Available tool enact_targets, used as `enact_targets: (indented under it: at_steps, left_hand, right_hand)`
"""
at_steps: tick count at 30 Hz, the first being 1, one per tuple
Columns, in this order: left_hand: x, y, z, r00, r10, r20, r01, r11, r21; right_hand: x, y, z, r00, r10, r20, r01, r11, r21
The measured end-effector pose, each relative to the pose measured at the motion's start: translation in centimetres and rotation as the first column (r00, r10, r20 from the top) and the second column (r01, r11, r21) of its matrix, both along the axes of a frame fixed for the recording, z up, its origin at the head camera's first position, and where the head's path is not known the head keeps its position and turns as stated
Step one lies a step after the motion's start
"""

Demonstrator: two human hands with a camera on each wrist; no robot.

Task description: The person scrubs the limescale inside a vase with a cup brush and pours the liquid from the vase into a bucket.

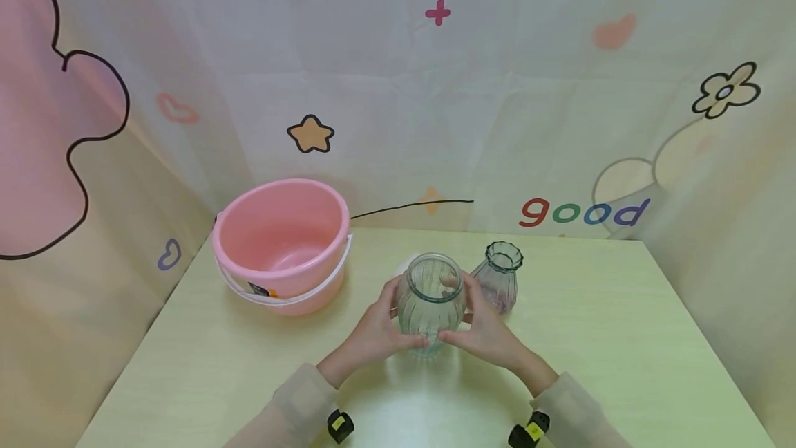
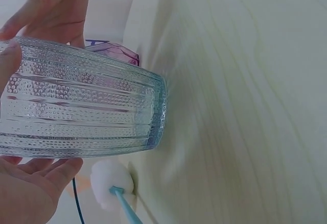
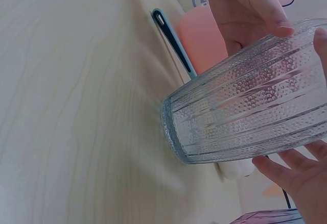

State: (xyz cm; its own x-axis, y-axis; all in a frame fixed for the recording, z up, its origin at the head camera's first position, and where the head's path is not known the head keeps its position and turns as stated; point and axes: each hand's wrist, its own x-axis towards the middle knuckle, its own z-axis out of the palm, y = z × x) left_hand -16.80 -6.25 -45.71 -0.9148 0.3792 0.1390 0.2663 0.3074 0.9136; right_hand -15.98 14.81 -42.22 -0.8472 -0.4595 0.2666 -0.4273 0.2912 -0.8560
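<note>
A clear ribbed glass vase (image 1: 429, 313) with a dimpled surface is between my two hands, its mouth facing up. My left hand (image 1: 378, 329) holds its left side, and my right hand (image 1: 488, 334) grips the right side, thumbs lying across the front. Close over the table is the vase's base (image 2: 158, 112). Behind the right hand stands a smaller purple-tinted glass vase (image 1: 497, 285) with a scalloped rim. A brush with a white head (image 2: 108, 180) and a blue handle (image 3: 172, 40) lies behind the clear vase, mostly hidden from the head view.
At the left of the light wooden table (image 1: 622, 337) stands a pink bucket (image 1: 280, 227), its white handle (image 1: 323, 292) hanging down in front. A printed curtain (image 1: 398, 88) hangs around the table's back and sides.
</note>
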Motion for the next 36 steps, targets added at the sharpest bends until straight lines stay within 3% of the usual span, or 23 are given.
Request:
enact_targets:
  at_steps: [1,6,8,13,19,24,29,33,36]
  left_hand:
    - [0.2,0.0,0.5,1.0,-0.003,-0.003,0.003,1.0,0.001]
    - [0.3,0.0,0.5,1.0,-0.018,-0.024,0.018,1.0,-0.007]
    - [-0.2,-0.1,-0.6,0.999,-0.021,-0.046,0.02,1.0,-0.02]
    - [-0.1,-0.3,-0.3,0.996,-0.033,-0.081,0.028,0.998,-0.064]
    - [0.4,-1.3,0.6,0.997,0.021,-0.074,-0.034,0.984,-0.174]
    - [0.4,-2.6,0.4,0.987,0.12,-0.108,-0.147,0.943,-0.299]
    - [0.3,-3.8,-0.2,0.967,0.204,-0.154,-0.25,0.88,-0.404]
    - [0.3,-4.7,-0.9,0.96,0.222,-0.171,-0.279,0.824,-0.494]
    - [0.3,-5.2,-1.2,0.963,0.212,-0.164,-0.267,0.799,-0.538]
  right_hand:
    - [0.0,0.0,-0.1,1.0,-0.002,-0.003,0.002,1.0,-0.002]
    - [0.0,0.0,-0.4,1.0,0.008,-0.008,-0.008,1.0,-0.015]
    - [-0.1,0.1,-0.5,1.0,0.018,-0.007,-0.018,1.0,-0.022]
    - [-0.1,0.1,-0.6,1.0,0.024,0.002,-0.024,0.999,-0.027]
    - [0.0,0.1,-0.5,1.0,0.015,0.002,-0.015,1.0,-0.021]
    - [0.1,0.1,-0.6,1.0,0.005,-0.01,-0.005,1.0,-0.022]
    - [0.0,0.0,-0.8,1.0,0.004,-0.021,-0.005,0.999,-0.032]
    - [-0.1,0.0,-0.9,1.0,0.001,-0.023,-0.001,0.999,-0.038]
    - [-0.1,0.0,-1.0,1.0,0.001,-0.024,-0.002,0.999,-0.04]
